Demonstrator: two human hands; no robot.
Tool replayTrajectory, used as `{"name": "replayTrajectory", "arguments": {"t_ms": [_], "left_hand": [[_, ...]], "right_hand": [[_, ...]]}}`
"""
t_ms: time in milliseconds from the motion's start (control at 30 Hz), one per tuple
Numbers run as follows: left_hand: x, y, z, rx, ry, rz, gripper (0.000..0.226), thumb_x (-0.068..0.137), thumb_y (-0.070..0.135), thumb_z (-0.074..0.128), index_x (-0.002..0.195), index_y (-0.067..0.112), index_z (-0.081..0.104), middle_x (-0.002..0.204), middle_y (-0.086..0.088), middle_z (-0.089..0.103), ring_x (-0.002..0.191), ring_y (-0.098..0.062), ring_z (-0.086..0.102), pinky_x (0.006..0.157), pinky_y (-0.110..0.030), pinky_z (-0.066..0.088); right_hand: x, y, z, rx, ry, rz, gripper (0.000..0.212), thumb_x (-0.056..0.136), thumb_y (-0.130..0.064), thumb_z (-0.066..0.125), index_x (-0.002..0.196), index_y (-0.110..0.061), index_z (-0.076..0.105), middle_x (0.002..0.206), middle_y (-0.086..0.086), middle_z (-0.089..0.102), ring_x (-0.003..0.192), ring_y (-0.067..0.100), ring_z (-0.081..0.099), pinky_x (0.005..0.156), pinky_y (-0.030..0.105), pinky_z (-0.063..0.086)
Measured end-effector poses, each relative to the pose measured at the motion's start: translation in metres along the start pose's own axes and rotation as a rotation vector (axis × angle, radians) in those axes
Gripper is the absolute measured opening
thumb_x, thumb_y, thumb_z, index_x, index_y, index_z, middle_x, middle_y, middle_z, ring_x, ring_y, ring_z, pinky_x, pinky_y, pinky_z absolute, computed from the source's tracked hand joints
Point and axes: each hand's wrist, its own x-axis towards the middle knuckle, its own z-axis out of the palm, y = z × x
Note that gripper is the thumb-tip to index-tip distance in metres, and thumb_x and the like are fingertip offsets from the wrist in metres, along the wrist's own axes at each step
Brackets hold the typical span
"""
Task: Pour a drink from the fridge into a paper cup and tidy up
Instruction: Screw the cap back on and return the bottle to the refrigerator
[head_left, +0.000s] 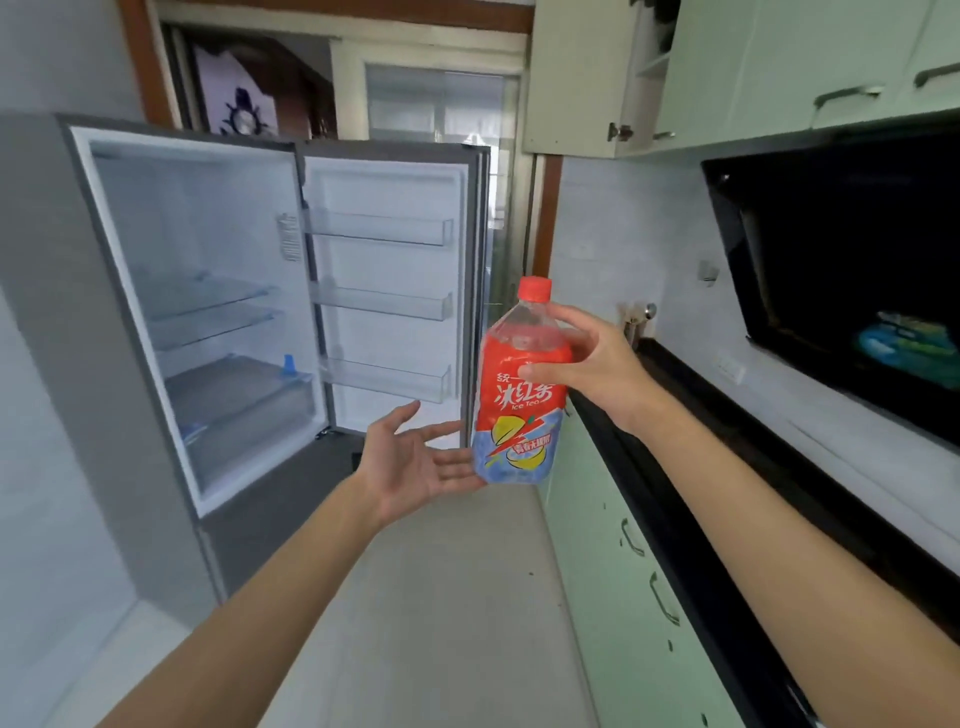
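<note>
Iced tea bottle held upright in front of the open fridge.
The right hand grasps its upper half, fingers curled just under the red cap; the left hand lies palm up, fingers straight and released, their tips at the bottle's base. A black surface runs to the right of the right-hand fingers.
</note>
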Motion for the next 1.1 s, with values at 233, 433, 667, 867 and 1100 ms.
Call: {"name": "replayTrajectory", "arguments": {"t_ms": [233, 433, 667, 867, 1100], "left_hand": [[-0.031, 0.081, -0.095, -0.029, 0.035, 0.047, 0.072, 0.094, 0.052, 0.041, 0.139, -0.004, 0.044, 0.131, -0.042, 0.051, 0.119, -0.057, 0.053, 0.108, -0.066, 0.035], [-0.056, 0.133, -0.156, -0.03, 0.081, 0.094, 0.074, 0.094, 0.053, 0.039, 0.14, -0.004, 0.043, 0.135, -0.041, 0.048, 0.122, -0.057, 0.052, 0.103, -0.065, 0.04], [-0.068, 0.167, -0.216, -0.098, 0.155, 0.205, 0.072, 0.096, 0.052, 0.038, 0.141, -0.003, 0.042, 0.132, -0.037, 0.054, 0.122, -0.053, 0.054, 0.1, -0.062, 0.043], [-0.068, 0.189, -0.255, -0.124, 0.235, 0.26, 0.072, 0.097, 0.053, 0.036, 0.14, -0.004, 0.042, 0.132, -0.037, 0.054, 0.122, -0.054, 0.053, 0.104, -0.064, 0.039], [-0.04, 0.216, -0.281, -0.143, 0.315, 0.294, 0.073, 0.096, 0.055, 0.036, 0.141, -0.002, 0.042, 0.135, -0.035, 0.052, 0.122, -0.054, 0.053, 0.105, -0.065, 0.038]], "right_hand": [[0.068, -0.015, 0.113, 0.038, -0.075, -0.027, 0.075, 0.063, -0.021, 0.087, 0.132, -0.026, 0.057, 0.118, -0.001, 0.071, 0.105, 0.016, 0.07, 0.088, 0.044, 0.059], [0.119, -0.024, 0.191, 0.077, -0.154, -0.051, 0.068, 0.069, -0.017, 0.086, 0.13, -0.027, 0.059, 0.117, -0.001, 0.07, 0.106, 0.019, 0.068, 0.083, 0.036, 0.06], [0.172, -0.026, 0.264, 0.128, -0.241, -0.082, 0.067, 0.069, -0.008, 0.087, 0.128, -0.025, 0.061, 0.108, -0.001, 0.073, 0.093, 0.011, 0.072, 0.071, 0.025, 0.059], [0.213, -0.014, 0.309, 0.137, -0.333, -0.114, 0.064, 0.07, -0.012, 0.088, 0.125, -0.03, 0.062, 0.111, -0.001, 0.072, 0.097, 0.016, 0.071, 0.075, 0.03, 0.06], [0.27, 0.003, 0.338, 0.148, -0.436, -0.137, 0.06, 0.071, -0.013, 0.087, 0.119, -0.038, 0.061, 0.108, -0.007, 0.072, 0.094, 0.012, 0.072, 0.069, 0.025, 0.059]]}}
